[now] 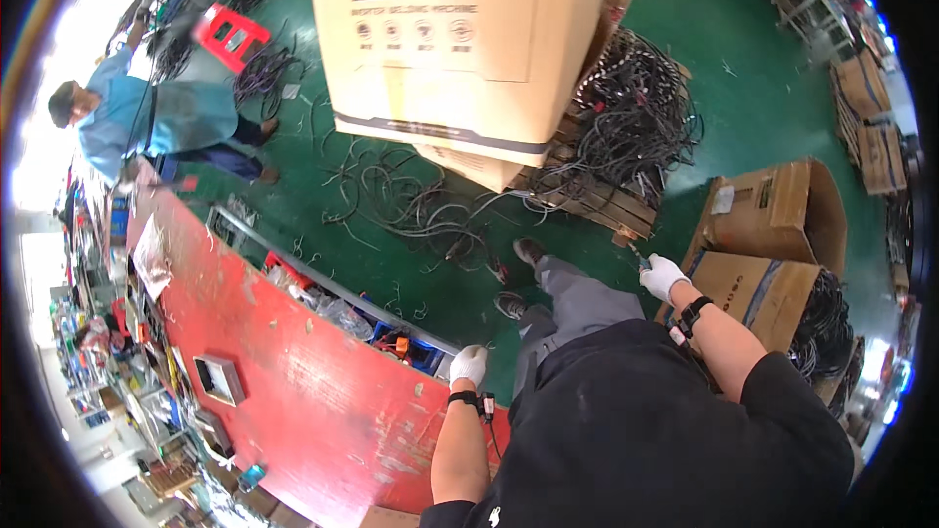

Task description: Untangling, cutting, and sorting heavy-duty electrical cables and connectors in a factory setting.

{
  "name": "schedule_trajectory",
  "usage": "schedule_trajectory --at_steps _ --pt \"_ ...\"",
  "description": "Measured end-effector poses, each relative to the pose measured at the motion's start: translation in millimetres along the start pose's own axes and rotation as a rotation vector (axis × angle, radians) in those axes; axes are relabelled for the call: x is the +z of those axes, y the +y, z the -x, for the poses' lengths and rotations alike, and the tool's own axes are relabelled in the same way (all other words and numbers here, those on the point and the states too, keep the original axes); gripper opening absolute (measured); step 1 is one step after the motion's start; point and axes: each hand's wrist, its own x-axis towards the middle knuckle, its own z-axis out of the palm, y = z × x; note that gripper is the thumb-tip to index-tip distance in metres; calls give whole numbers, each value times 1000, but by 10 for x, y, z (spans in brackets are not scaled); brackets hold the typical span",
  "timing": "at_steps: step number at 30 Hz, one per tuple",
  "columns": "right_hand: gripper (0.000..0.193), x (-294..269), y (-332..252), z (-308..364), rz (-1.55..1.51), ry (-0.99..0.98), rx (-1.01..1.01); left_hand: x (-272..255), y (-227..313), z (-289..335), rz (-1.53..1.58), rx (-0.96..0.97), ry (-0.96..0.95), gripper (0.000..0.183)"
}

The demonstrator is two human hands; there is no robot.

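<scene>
My right hand (663,279), in a white glove, is stretched out to the right of my legs. It is closed around a small hand tool (642,260) with a green handle, whose exact kind is too small to tell. My left hand (469,366), also gloved in white, is at the edge of the worn red workbench (284,342). Its fingers are curled in, and whatever they may hold is hidden. Just beyond it, a blue bin (419,352) with an orange object sits in the open space under the bench's edge.
A large cardboard box (440,49) stands ahead beside a heap of black cables (636,117) on a wooden pallet. Loose grey cables (401,191) spread over the green floor. Open cardboard boxes (763,210) stand at right. A person in blue (166,117) works at far left near a red stool (232,36).
</scene>
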Motion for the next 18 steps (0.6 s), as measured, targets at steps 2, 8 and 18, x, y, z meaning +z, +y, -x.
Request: schedule_trajectory --at_steps 2,8,18 --pt "40 -65 181 40 -23 -11 26 37 104 -37 61 9 18 49" --pt "51 -80 1277 -249 -104 -109 303 -62 826 -17 81 87 139 44" --pt "35 -790 2275 -1208 -668 -115 353 457 2367 -424 -269 129 -30 47"
